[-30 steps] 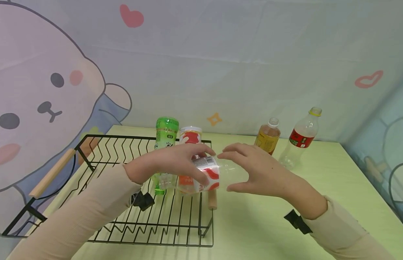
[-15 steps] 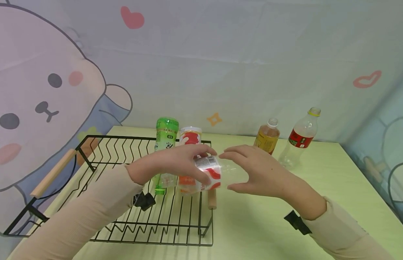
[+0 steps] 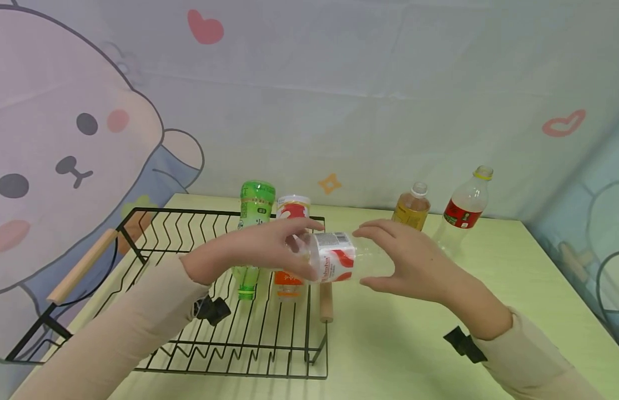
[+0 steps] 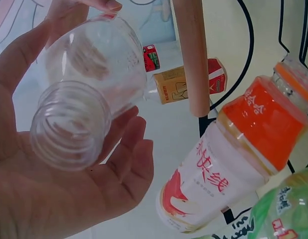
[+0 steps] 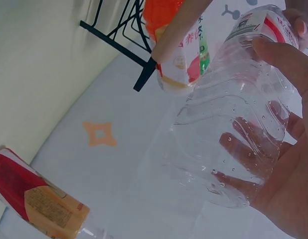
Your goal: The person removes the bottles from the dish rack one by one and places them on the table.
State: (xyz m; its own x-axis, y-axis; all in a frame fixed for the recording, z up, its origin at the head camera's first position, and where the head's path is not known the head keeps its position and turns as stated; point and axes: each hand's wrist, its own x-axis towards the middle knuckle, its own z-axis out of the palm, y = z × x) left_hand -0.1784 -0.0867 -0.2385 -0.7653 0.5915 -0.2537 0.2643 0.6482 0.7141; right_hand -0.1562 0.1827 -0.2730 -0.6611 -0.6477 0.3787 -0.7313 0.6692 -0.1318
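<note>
Head view: clear bottle (image 3: 335, 258), held sideways; left hand (image 3: 269, 245) at neck end, right hand (image 3: 420, 261) at base end; both hands' fingers part-curled round it, seemingly for balance.

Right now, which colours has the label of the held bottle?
The label is mainly white with red shapes, clearest in the head view.

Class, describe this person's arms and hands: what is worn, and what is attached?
The left sleeve and right sleeve are plain cream, ending near the wrists. A small black fitting shows by each cuff. Left hand and right hand are bare: no gloves or rings show.
</note>
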